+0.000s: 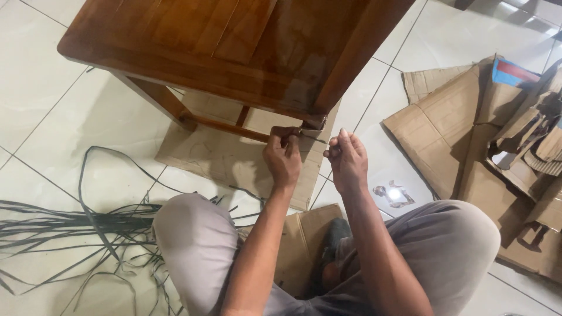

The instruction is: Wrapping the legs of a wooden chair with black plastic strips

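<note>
Dark flat strips (76, 225), loose on tiled floor (52, 105), left. Wooden chair (234, 41) above. Left hand (283, 155) pinched shut on thin strip (313, 139) at chair corner; right hand (346, 158) pinched on its free end. Best kept taut, flat. Cardboard pieces (468, 129), right.

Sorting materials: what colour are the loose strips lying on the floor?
Dark, blackish-green strips, seen in the head view, on pale floor tiles.
</note>
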